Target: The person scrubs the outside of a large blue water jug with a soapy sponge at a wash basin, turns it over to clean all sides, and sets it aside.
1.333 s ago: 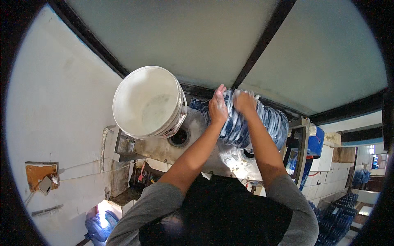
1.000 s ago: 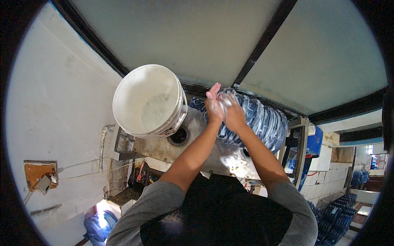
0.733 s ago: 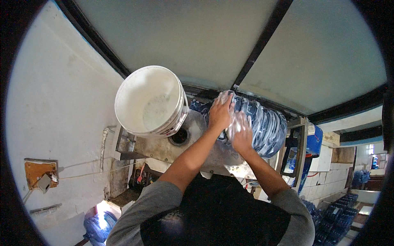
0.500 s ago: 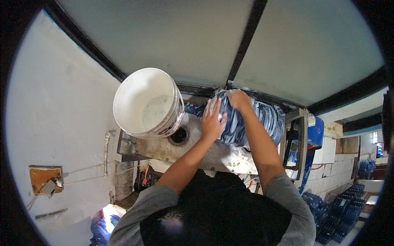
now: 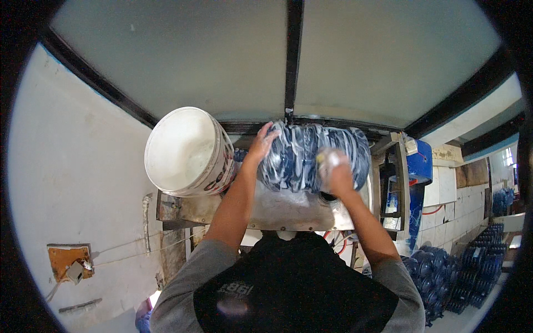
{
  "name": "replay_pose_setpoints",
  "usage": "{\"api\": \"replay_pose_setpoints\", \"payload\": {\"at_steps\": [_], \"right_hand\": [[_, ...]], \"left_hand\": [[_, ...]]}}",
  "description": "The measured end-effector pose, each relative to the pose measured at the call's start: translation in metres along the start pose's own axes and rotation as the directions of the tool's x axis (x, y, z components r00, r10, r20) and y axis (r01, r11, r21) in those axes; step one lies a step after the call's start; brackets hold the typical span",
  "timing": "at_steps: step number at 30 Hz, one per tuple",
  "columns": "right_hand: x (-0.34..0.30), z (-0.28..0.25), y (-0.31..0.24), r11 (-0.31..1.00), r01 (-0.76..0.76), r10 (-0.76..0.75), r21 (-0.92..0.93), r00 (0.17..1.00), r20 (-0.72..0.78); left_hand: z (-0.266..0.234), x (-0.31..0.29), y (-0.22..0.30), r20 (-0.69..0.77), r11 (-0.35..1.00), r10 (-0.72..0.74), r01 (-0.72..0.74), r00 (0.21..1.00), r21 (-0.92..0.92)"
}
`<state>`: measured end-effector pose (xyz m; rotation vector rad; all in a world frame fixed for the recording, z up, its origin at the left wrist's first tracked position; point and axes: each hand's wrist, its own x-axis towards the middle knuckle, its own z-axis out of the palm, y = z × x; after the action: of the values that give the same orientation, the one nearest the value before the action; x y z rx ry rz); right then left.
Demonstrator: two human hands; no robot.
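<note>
A large blue ribbed water jug, streaked with white suds, lies on its side across the metal counter. My left hand rests against its left end, fingers stretched out and apart. Over the right half of the jug, my right hand is closed around a foamy, yellowish sponge-like pad. Motion smears this hand and the pad. To the left stands a white bucket, tilted in view, with pale liquid inside.
Behind the counter rise grey panels in a dark frame. A blue container is at the right, beyond a metal upright. Several blue jugs are stacked on the floor at lower right. A white wall bounds the left side.
My right hand has moved from the jug's far upper side down toward its near side. My left hand has shifted left to the jug's end. The view has turned slightly.
</note>
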<state>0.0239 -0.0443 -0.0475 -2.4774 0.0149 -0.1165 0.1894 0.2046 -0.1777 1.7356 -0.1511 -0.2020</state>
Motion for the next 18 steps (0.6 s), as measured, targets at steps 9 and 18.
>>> {"api": "replay_pose_setpoints", "payload": {"at_steps": [9,18], "right_hand": [[0.061,-0.066,0.113,0.855,-0.514,0.479,-0.066,0.832,-0.279],[0.007,-0.061,0.091,0.942,-0.33,0.33,0.066,0.869,-0.369]], "left_hand": [[0.004,-0.052,-0.022,0.038,0.991,0.127,-0.125,0.991,-0.057],[-0.032,-0.027,-0.059,0.336,0.788,-0.615,0.562,0.714,0.249]]}}
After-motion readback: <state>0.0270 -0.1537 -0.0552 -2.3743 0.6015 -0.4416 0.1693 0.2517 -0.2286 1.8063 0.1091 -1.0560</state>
